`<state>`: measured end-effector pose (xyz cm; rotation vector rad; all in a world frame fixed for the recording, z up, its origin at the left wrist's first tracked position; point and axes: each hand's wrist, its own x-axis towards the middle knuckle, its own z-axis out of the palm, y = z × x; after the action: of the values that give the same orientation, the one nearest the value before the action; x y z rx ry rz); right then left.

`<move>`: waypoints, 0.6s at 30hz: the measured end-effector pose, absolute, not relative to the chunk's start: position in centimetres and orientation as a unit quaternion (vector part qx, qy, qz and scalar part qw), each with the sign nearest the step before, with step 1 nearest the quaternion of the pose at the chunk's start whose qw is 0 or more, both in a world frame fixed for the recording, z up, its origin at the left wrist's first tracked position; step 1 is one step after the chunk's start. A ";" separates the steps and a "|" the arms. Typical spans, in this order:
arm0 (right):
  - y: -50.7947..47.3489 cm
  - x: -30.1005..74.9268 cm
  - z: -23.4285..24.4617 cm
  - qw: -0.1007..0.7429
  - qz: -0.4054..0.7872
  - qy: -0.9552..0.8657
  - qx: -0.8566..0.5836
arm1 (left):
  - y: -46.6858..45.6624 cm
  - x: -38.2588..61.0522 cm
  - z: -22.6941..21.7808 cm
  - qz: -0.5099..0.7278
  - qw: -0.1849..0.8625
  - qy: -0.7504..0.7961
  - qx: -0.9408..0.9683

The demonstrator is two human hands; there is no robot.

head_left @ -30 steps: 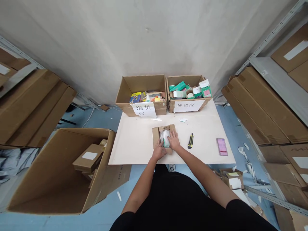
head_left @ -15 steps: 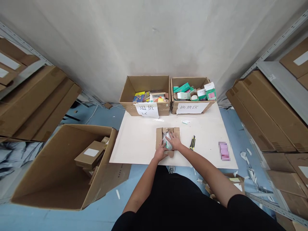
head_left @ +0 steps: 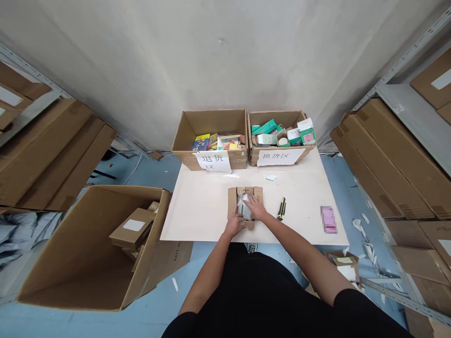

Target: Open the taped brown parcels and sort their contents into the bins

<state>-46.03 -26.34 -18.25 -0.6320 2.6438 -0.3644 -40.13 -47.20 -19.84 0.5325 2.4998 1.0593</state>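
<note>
**Step in hand: handling the contents of the opened carton**

The small carton (head_left: 232, 201) is lying on the counter (head_left: 200, 206), near its front edge and straight ahead of the person, flaps spread open. A wrapped packet (head_left: 242, 205), white film with a teal edge showing, is sitting inside it.

Recommended practice, as a judgement from this view:
- Pin the small carton flat with the bracing hand, so that it is not sliding toward the counter's edge.
- Work the fingers under the wrapped packet, not into the film (thin film is probably tearing easily).
- Bring the packet up straight, clear of the flaps.
- Stay clear of the utility knife (head_left: 281, 209), which is lying just to the right of the carton; whether its blade is out cannot be told.

**Pose of the hands**

The left hand (head_left: 235, 226) is gripping the near left corner of the small carton, fingers curled over the edge, forearm running up from the body. The right hand (head_left: 256, 208) is resting palm down on the wrapped packet, fingers reaching into the carton from the right. Whether these fingers are closing on the packet or only pressing on it cannot be told. Both elbows are bending outward, and the wrists are lying low over the counter.
</note>
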 end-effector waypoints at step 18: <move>-28.4 -44.8 -18.0 0.196 -0.060 0.959 -0.197 | -46.8 -40.2 -19.4 0.382 0.213 0.879 0.191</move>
<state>-44.79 -28.41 -18.03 -0.5507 2.6862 -0.1676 -40.15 -46.83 -19.37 0.5296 2.4399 1.0610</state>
